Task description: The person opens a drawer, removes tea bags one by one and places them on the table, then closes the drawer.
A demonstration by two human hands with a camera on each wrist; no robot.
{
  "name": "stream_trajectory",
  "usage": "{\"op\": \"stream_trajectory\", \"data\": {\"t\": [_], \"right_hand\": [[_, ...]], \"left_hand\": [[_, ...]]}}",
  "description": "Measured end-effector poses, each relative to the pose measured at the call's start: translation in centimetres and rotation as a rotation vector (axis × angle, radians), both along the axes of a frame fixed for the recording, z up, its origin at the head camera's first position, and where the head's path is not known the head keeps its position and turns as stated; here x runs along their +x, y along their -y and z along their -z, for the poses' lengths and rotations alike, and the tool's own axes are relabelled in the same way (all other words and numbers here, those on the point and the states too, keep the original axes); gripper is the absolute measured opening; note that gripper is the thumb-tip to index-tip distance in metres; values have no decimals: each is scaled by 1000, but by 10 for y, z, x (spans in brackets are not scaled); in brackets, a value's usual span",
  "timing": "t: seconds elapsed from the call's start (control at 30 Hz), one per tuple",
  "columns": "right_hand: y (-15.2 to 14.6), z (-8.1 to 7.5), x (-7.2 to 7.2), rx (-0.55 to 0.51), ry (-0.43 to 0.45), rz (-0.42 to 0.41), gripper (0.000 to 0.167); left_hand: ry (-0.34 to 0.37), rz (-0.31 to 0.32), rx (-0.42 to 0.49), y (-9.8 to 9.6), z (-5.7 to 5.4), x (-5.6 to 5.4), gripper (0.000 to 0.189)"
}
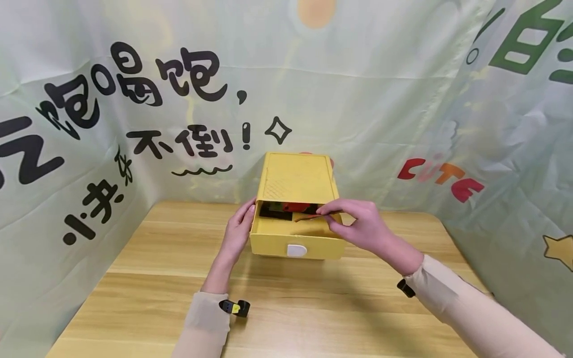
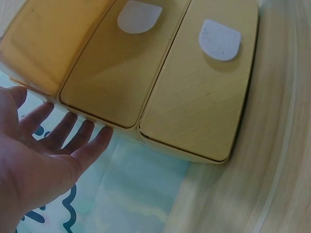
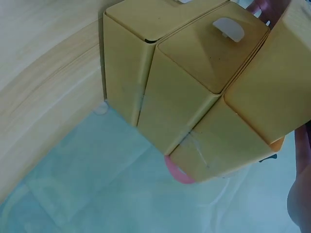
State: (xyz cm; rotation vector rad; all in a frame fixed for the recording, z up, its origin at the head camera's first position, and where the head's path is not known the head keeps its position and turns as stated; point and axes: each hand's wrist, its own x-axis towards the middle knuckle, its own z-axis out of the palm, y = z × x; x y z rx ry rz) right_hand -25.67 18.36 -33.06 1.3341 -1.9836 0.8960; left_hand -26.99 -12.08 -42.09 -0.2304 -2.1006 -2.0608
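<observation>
A yellow drawer unit (image 1: 297,176) stands against the backdrop, its top drawer (image 1: 270,243) pulled out toward me. Over the drawer's right part, my right hand (image 1: 360,223) pinches a thin, flat brownish piece (image 1: 306,218) between thumb and fingers; its exact kind I cannot tell. Inside the drawer, toward the back, lie dark items (image 1: 274,215) and something red (image 1: 293,207). My left hand (image 1: 237,233) rests along the unit's left side, fingers extended with tips at its edge in the left wrist view. Only part of the right hand (image 3: 300,189) shows in the right wrist view.
Below the pulled-out drawer are two shut drawers, a middle one (image 2: 107,73) and a lower one (image 2: 194,97), with white tab handles. The wooden table (image 1: 179,258) meets a printed cloth backdrop (image 1: 358,119) behind and at both sides.
</observation>
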Motion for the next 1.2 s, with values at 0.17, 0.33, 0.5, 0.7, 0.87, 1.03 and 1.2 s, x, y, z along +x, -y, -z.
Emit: {"op": "stream_trajectory", "data": {"t": [0.17, 0.33, 0.5, 0.7, 0.87, 1.03, 1.2], "right_hand": [[-6, 1, 4, -47, -57, -14, 32], [-13, 5, 8, -76, -104, -8, 26], [-21, 9, 13, -122, -125, 24, 21], [-31, 12, 17, -185, -124, 37, 8], [-37, 14, 18, -237, -148, 65, 7], [-42, 17, 19, -285, -162, 104, 16], [-49, 23, 20, -307, -172, 148, 35]], "left_hand": [[3, 7, 3, 1, -1, 1, 48], [-1, 5, 12, 1, 0, 0, 48], [0, 9, 19, 1, 1, 0, 48], [2, 8, 17, 1, 1, -1, 48], [-12, -3, 1, 1, 0, -1, 47], [-15, -13, -17, 1, -1, -1, 47], [-8, 7, -5, 1, 0, 0, 48]]}}
